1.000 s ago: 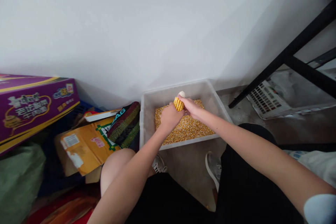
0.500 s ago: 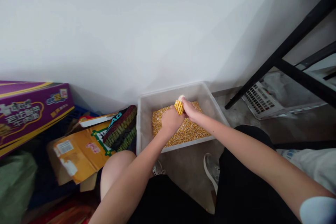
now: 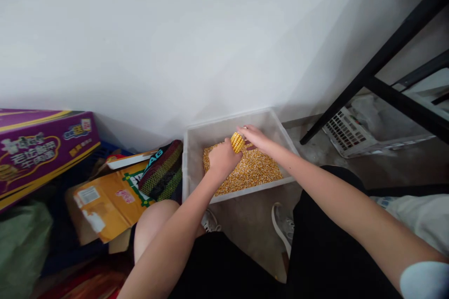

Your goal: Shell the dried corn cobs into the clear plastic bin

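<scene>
My left hand (image 3: 223,156) is closed around a yellow ear of corn (image 3: 237,142). Rows of kernels show above the thumb; the lower part is hidden in the hand. My right hand (image 3: 255,137) is at the upper end of the ear, fingertips touching or very near it. A small pale piece shows by its fingertips, too small and covered to name. Both hands are over a whitish plastic bin (image 3: 191,173), inside its walls. Loose corn kernels (image 3: 257,170) cover the bin's bottom.
A purple printed carton (image 3: 45,149), a flattened orange box (image 3: 108,201) and a mesh bag (image 3: 163,173) lie left of the bin. A black metal frame leg (image 3: 336,98) slants down at the right, before a white slotted basket (image 3: 347,133). My shoes are below the bin.
My right hand has shifted slightly up and its fingers have loosened from the ear of corn. The left hand and ear have moved a little left.
</scene>
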Tool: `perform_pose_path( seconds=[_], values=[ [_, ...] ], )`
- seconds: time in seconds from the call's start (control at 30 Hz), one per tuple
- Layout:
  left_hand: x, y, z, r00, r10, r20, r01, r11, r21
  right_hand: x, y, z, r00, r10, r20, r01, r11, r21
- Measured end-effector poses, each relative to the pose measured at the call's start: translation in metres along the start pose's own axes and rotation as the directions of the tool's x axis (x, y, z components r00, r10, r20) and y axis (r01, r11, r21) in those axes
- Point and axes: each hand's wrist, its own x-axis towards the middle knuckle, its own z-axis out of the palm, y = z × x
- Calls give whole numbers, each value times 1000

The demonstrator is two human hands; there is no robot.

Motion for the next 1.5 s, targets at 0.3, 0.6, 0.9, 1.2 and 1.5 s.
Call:
perform_pose_path(
  seconds=[0.3,0.6,0.9,1.2,1.5],
  values=[
    [-6,-7,4,998,56,17,-56,998,28,-6,-2,-3,978,-15,207,-8,994,110],
    [-10,-11,6,997,69,-36,-67,996,56,-16,0,-7,957,-56,285,-6,977,214],
    [-15,-13,4,994,100,-42,-98,993,59,-22,0,-9,963,-87,254,31,976,215],
    [-16,-9,2,984,169,-60,-159,976,147,-19,5,-3,981,-89,173,50,975,215],
    [-13,-9,-2,986,153,-62,-141,976,164,-10,3,-7,976,-131,175,76,954,291]
  ],
)
